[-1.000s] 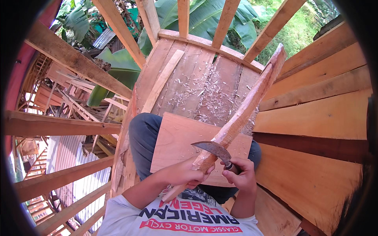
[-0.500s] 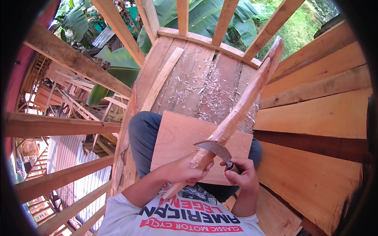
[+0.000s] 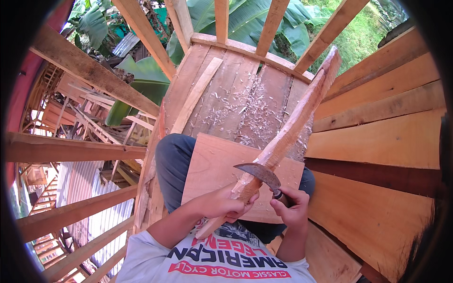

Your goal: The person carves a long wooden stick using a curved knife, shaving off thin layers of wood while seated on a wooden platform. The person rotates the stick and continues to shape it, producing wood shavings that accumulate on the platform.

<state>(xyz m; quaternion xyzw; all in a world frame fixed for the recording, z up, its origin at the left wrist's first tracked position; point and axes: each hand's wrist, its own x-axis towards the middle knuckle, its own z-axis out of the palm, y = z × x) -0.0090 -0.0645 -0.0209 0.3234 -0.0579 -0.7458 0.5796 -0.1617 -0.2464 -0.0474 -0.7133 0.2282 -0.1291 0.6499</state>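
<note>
From where I stood, it looked like the shaving part of the work. A person sat with a long piece of wood [image 3: 291, 123] slanting up from the lap, its far end up and to the right, over the floor [image 3: 181, 101]. The left hand [image 3: 229, 206] was squeezed tight around the wood near its low end, and a bit of it poked out below, by the shirt [image 3: 146, 254]. The right hand [image 3: 293, 205] was wrapped around the dark handle of a curved knife [image 3: 265, 174]. The blade lay across the wood, just above the left hand, with its tip past the wood's left side. I couldn't tell if it was biting in.

I thought the next move called for a firm left hand, a gentle slant on the blade, and a smooth, thin stroke, with the left fingers well out of the way.

I counted two hands, one knife and one long piece being held. One flat board [image 3: 207, 162] lay across the lap, under the work. There were two knees, one at each side of the board. One thin strip of wood [image 3: 198, 94] lay on the floor. The curly shavings [image 3: 257, 111] there were too many to count.
</note>
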